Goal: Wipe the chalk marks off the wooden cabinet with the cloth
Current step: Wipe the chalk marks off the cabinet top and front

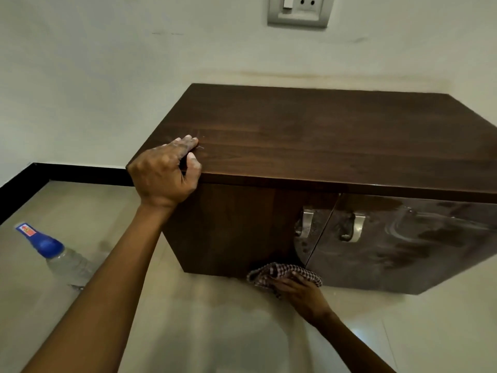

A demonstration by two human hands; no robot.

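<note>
A dark wooden cabinet (309, 135) stands against the wall, with two doors and metal handles. White chalk smears (408, 232) cover the right door and a patch by the handles on the left door. My left hand (164, 173) grips the top front left corner of the cabinet, its fingers dusted with chalk. My right hand (298, 292) presses a crumpled checked cloth (279, 273) against the bottom edge of the left door, near the floor.
A clear plastic bottle (61, 259) with a blue cap lies on the tiled floor at the left. A black skirting (67, 170) runs along the wall. A switch and socket plate (298, 9) is on the wall above the cabinet.
</note>
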